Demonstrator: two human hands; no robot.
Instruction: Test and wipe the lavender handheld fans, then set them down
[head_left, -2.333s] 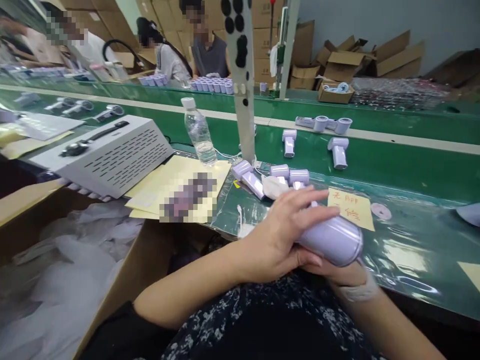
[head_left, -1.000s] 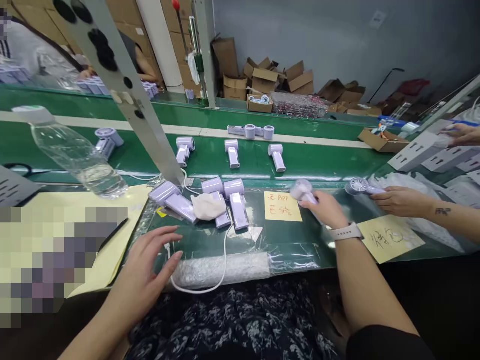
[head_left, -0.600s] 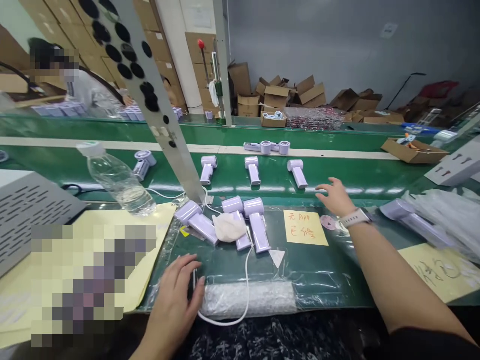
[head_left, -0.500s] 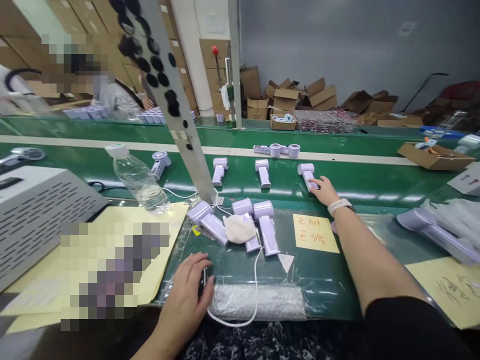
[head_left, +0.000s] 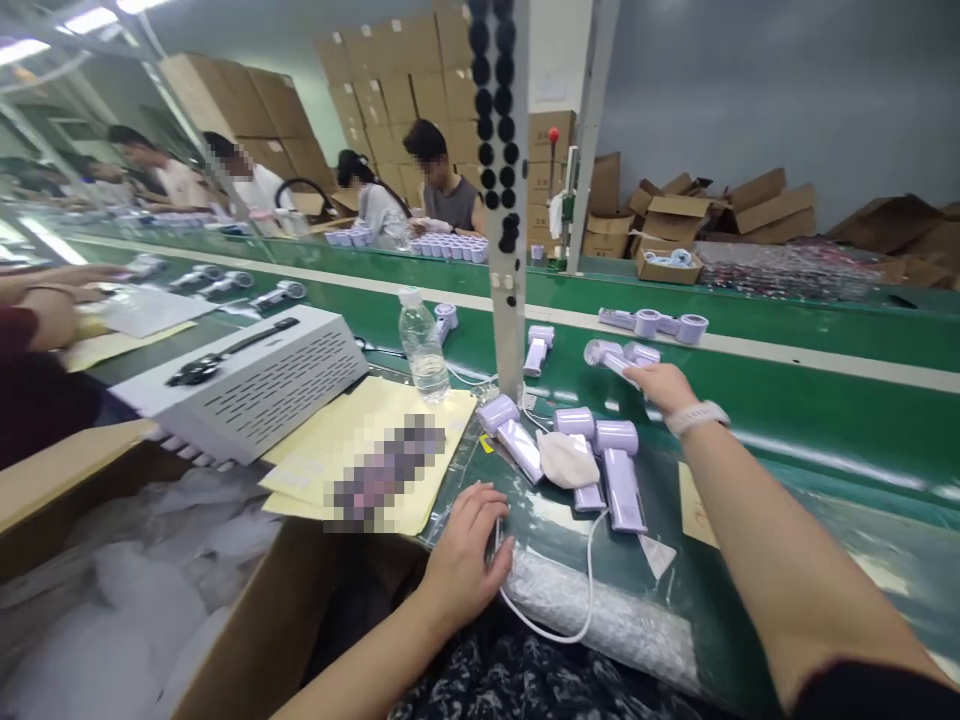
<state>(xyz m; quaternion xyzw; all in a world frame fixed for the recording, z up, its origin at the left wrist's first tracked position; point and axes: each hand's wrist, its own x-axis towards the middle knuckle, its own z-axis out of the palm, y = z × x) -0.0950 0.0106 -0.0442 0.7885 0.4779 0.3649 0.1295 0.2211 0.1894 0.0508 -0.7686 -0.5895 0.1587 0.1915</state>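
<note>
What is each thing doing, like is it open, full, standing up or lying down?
Left grip: open, fingers loosely curved
Right grip: reaching out at two purple fans; hold unclear
Three nearby purple fans: lying down; on or off, can't tell
White cloth: crumpled, lying over fans
Bottle: standing, capped, partly full
White cable: loosely looped
Carton: open, pale plastic inside

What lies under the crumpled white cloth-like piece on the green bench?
A lilac plastic device: its cylindrical head and handle end show past the white piece. Its middle is covered; whether anything else lies underneath cannot be seen.
</note>
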